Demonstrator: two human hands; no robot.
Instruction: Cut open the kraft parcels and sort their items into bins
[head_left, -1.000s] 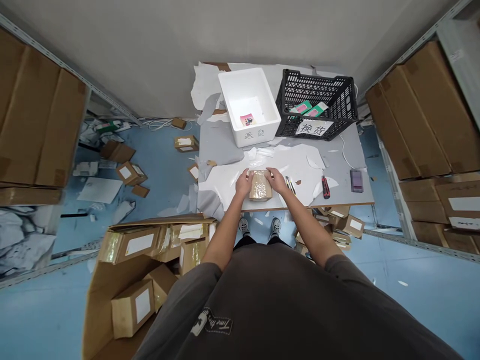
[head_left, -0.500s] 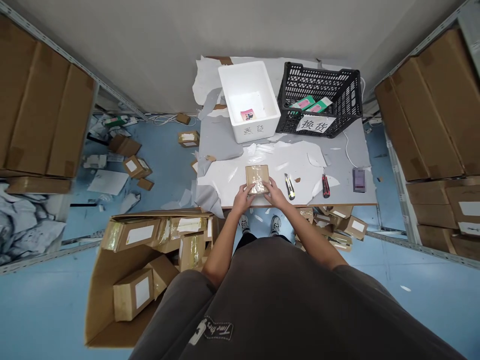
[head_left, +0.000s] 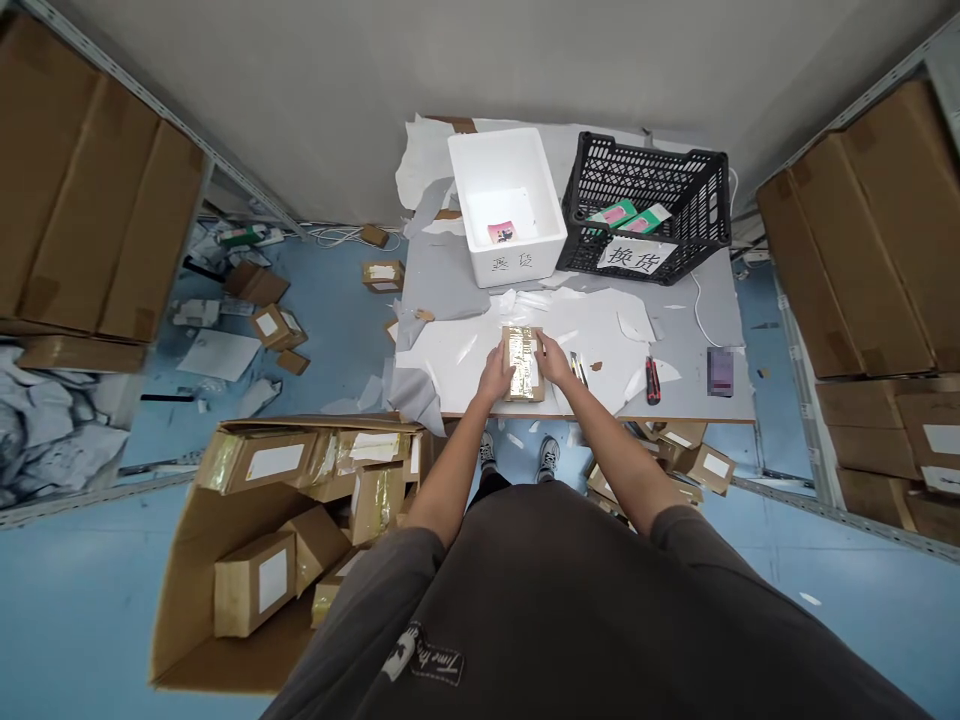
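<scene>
Grips a small taped box [head_left: 525, 368] with left hand [head_left: 496, 375] and right hand [head_left: 554, 361] partly curled against opposite sides, holding it directly between them, near the front edge of the table [head_left: 694, 398], short of the white tub [head_left: 517, 266].

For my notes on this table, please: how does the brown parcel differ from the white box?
The brown parcel is smaller than the white box. The brown parcel looks closed under shiny tape; the white box is open on top. The left hand and right hand hold the brown parcel, while neither touches the white box. Both are box-shaped.
</scene>
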